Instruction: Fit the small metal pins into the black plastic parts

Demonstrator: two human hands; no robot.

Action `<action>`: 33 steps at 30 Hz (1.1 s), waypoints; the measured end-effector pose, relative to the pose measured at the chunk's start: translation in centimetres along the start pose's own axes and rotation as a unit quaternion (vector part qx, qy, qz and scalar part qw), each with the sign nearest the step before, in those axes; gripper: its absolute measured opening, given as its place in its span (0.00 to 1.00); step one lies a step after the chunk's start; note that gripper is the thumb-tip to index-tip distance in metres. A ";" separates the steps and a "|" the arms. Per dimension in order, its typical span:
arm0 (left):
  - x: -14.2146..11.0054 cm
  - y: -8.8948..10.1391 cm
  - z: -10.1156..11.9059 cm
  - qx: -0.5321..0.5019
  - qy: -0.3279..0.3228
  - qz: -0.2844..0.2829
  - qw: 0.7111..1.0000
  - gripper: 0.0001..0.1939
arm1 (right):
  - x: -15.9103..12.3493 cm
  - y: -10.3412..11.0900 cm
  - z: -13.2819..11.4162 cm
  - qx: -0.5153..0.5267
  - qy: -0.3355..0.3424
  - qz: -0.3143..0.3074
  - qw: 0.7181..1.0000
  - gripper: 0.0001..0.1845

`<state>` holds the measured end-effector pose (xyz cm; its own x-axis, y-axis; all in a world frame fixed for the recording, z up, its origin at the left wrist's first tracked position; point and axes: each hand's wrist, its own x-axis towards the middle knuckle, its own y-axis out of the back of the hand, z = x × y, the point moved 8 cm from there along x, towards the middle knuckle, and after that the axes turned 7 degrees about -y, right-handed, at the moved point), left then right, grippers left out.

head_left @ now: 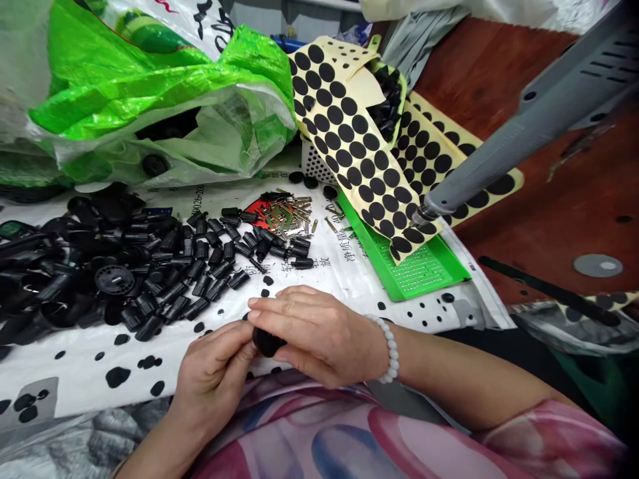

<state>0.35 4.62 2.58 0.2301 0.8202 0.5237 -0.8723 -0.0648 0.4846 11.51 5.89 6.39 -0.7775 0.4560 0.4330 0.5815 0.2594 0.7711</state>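
Note:
My right hand point(314, 332) and my left hand point(217, 372) meet close to my body over the near edge of the table. Both are closed round one small black plastic part point(267, 342), which shows only between the fingertips. A white bead bracelet point(389, 349) sits on my right wrist. Just beyond the hands lies a large heap of black plastic parts point(124, 266) on a white printed sheet point(80, 362). A small pile of metal pins point(287, 216) lies behind the heap.
Cream sheets of round black stickers point(349, 133) drape over a green tray point(419, 269) and a basket of black parts. A green and clear plastic bag point(150, 100) fills the back left. A grey powered tool point(524, 126) hangs over the brown table at right.

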 end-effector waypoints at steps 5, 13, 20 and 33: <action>-0.3 0.3 0.5 0.052 -0.024 0.010 0.998 0.11 | 0.2 0.8 0.0 0.083 -0.018 0.022 0.996 0.21; -0.9 0.6 0.6 0.031 -0.022 0.027 0.999 0.11 | -0.1 1.7 0.4 0.197 -0.060 0.097 0.974 0.15; -0.8 0.4 1.0 0.066 -0.040 0.006 0.997 0.12 | -0.1 1.4 0.2 0.188 -0.053 0.089 0.977 0.10; -1.1 0.3 1.1 0.118 -0.051 -0.001 0.992 0.11 | -0.5 1.3 -0.1 0.107 -0.039 0.101 0.988 0.19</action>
<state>0.30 3.11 2.91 0.2855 0.7595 0.5845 -0.7488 -0.2039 0.6307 12.67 5.90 7.24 -0.6249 0.5795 0.5232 0.7664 0.3276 0.5525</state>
